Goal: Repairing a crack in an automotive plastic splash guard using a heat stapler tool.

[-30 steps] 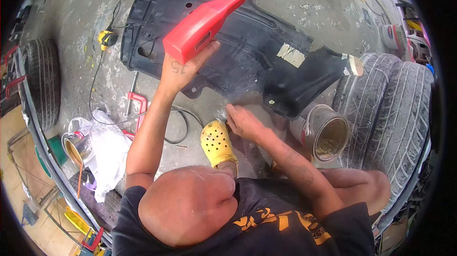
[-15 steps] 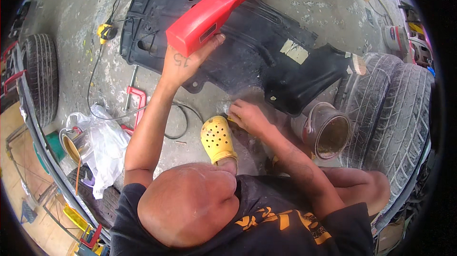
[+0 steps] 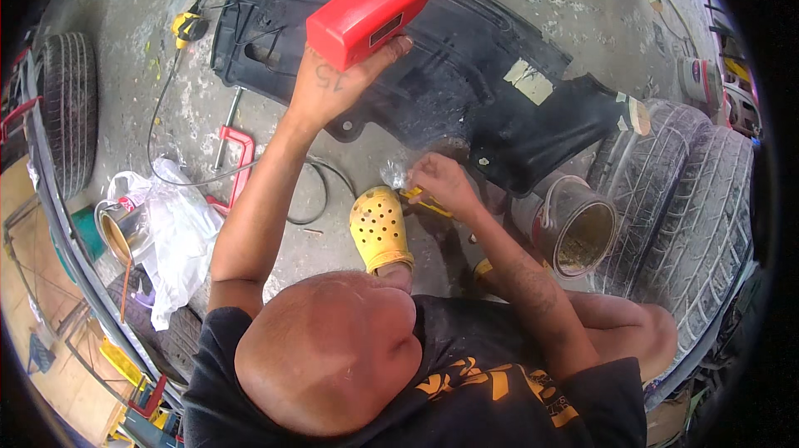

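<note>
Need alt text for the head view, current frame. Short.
Seen from above, a person crouches on a concrete floor, left hand gripping a red heat gun over a black plastic car underbody panel, right hand holding a small yellow-handled tool at the panel's edge. Nearby: stacked tyres, a metal can, a red clamp.

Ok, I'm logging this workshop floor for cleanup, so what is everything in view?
heat gun: 1, red, raised in left hand
plastic underbody panel: 1, black, floor centre
clog: 1, yellow, on foot
G-clamp: 1, red, floor left
metal can: 1, rusty, beside tyres
tyres: 2, black, stacked right
tyre: 1, black, far left
plastic bag: 1, white, lower left
left hand: grips heat gun
right hand: holds a small yellow tool at panel edge
</note>
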Demonstrator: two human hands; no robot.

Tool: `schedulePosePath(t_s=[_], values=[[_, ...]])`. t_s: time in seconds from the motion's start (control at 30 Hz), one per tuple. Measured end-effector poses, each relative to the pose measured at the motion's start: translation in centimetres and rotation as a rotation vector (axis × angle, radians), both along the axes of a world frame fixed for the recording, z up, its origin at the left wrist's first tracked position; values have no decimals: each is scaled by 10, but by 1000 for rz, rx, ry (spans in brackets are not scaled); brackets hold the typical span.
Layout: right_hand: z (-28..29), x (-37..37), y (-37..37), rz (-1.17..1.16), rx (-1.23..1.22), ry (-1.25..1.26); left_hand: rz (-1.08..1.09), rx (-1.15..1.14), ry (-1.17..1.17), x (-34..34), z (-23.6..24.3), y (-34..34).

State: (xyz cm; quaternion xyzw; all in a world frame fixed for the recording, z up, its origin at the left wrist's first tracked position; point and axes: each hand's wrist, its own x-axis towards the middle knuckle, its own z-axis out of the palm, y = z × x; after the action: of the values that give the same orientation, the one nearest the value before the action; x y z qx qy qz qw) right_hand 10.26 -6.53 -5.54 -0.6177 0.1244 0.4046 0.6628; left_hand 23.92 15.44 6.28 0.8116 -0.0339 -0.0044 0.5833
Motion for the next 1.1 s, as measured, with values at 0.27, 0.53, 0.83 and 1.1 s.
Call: schedulePosePath(t_s=[0.27, 0.53, 0.83, 1.1], values=[[-9, -7, -6, 162, -234, -456, -1, 15, -23, 0, -1, -1], [3, -10, 2, 126, -313, -703, 13, 39, -55, -1, -2, -1], [-27, -17, -9, -63, -154, -191, 7, 0, -39, 0, -2, -4], [1, -3, -10, 3, -167, -106, 24, 34, -32, -3, 1, -2]])
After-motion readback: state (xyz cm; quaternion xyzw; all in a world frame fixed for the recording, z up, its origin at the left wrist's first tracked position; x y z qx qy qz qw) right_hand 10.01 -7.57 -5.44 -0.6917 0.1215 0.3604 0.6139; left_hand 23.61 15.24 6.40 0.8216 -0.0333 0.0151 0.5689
